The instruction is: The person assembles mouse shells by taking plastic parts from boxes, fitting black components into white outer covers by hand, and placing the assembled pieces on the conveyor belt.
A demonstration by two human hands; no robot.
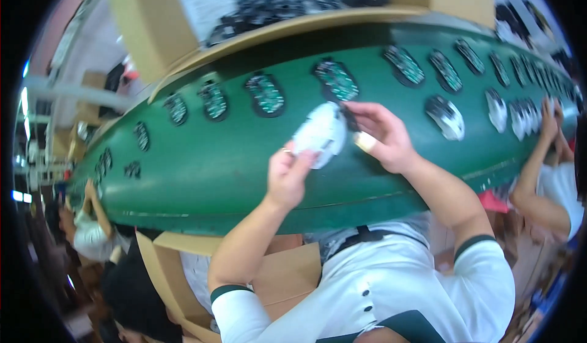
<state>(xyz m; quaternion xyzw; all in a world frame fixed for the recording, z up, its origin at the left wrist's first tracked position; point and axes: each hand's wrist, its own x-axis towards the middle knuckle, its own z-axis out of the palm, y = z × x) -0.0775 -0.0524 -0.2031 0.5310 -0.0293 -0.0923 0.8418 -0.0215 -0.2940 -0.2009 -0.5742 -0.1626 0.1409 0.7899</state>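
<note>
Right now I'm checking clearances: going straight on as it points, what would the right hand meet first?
Likely the white shell in the left hand, just left of the right hand and its small dark piece; whether they touch is unclear.

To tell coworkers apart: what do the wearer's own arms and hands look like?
Short white sleeves with dark green cuffs; bare forearms. The left hand wears what looks like a ring; the right hand, a pale thumb wrap.

long green worktable (214, 165), bright white lights (21, 196) at far left, blurred room behind
</note>
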